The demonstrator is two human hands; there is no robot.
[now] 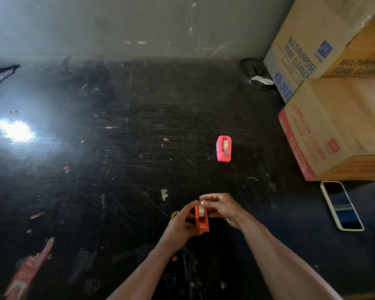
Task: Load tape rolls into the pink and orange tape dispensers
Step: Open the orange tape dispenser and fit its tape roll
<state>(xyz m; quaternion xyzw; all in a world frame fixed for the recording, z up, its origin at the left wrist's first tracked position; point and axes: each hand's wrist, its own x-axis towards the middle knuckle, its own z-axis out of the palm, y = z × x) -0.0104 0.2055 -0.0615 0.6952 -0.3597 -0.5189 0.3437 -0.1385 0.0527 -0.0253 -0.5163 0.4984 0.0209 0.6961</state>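
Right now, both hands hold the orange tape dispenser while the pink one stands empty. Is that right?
Not quite: in the head view the pink tape dispenser holds a tape roll. Left hand and right hand do hold the orange tape dispenser.

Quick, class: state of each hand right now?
Left hand: closed, holding the orange dispenser.
Right hand: closed, pinching the tape roll in it.

Grey scuffed wall [139, 22] at back. Black surface [95, 169], heavily scratched, flecked with scraps. Bright glare patch [14, 131] at left. Stacked cardboard boxes [338, 126] at right, phone [341, 205] flat near them.
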